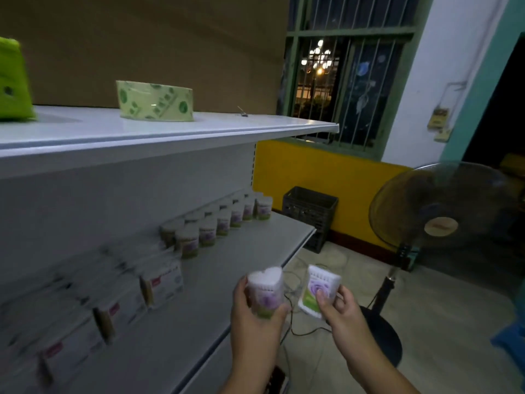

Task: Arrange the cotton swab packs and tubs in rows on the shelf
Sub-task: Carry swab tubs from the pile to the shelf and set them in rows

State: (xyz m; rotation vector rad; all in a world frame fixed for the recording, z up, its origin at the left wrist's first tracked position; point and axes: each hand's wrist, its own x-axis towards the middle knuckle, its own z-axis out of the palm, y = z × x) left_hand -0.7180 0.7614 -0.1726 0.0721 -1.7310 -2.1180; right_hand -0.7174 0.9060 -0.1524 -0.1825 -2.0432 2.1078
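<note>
My left hand [252, 322] grips a heart-shaped tub of cotton swabs [267, 288] upright, just off the front edge of the lower shelf [204, 302]. My right hand [341, 314] holds a second swab tub [318, 291], tilted, out past the shelf's edge over the floor. On the lower shelf, two rows of swab tubs [221, 223] run along the back toward the right end. Flat swab packs [162, 282] stand in rows to their left, blurred.
The upper shelf [170, 129] carries a green tape roll [154, 100] and a bright green object [12, 81] at the left. A black crate [309, 214] sits against the yellow wall. A standing fan [437, 223] is at the right, with cables on the floor.
</note>
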